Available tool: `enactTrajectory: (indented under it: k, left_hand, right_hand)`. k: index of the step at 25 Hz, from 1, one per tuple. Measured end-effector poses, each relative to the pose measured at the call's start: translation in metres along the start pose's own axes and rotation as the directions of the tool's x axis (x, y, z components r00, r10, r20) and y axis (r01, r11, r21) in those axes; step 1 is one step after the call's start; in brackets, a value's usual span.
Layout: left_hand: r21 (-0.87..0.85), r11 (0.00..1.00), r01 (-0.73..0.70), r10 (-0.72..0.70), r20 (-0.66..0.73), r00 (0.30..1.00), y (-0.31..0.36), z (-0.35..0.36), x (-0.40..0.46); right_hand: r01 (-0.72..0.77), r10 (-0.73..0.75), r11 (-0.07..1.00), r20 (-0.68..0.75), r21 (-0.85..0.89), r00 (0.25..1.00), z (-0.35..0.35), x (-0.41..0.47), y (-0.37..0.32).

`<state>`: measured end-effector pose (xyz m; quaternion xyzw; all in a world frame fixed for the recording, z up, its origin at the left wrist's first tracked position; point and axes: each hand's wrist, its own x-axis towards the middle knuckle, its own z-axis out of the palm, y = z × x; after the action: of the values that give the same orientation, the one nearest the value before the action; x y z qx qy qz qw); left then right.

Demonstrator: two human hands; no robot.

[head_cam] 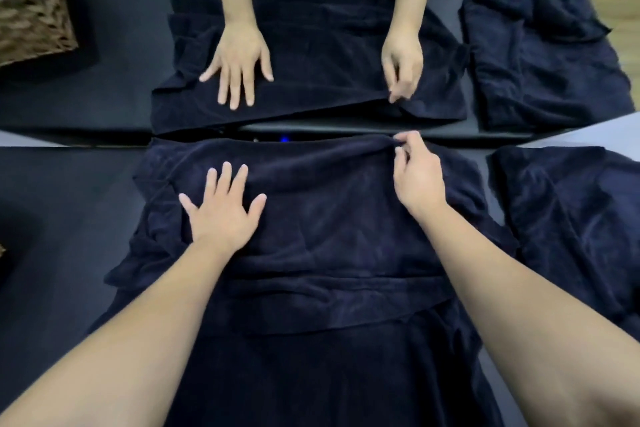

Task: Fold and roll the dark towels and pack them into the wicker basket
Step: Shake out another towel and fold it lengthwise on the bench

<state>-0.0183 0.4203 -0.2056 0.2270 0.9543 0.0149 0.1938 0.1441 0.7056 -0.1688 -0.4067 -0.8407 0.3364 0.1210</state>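
A dark navy towel (329, 218) lies spread on the black table in front of me, with a folded band across its near part. My left hand (221, 215) rests flat on the towel's left half, fingers spread. My right hand (417, 180) pinches the towel's far edge near the right corner, thumb and fingers closed on the cloth. Only a brown sliver of the wicker basket (2, 251) shows at the left edge.
A mirror stands along the table's far edge and repeats the towel, both hands and the basket's reflection (31, 0). A heap of other dark towels (571, 218) lies to the right. Bare black table (62, 218) stretches to the left.
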Motion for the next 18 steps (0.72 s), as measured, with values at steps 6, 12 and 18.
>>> enactTrajectory:
  k: [6,12,18]
  left_hand:
    - [-0.061,0.998,0.006,-0.002,0.061,0.998,-0.028,-0.018,0.009]
    - [0.077,0.997,-0.023,0.012,0.139,0.99,-0.045,-0.015,0.015]
    - [0.06,0.996,-0.071,0.063,0.127,0.99,-0.044,-0.03,0.04]
  right_hand:
    - [0.252,-0.228,0.852,0.107,-0.459,0.968,-0.006,-0.032,0.045]
    - [0.171,0.034,0.759,0.3,-0.628,0.953,0.0,-0.037,0.065]
    - [0.111,0.122,0.803,0.343,-0.586,0.931,0.001,-0.031,0.062]
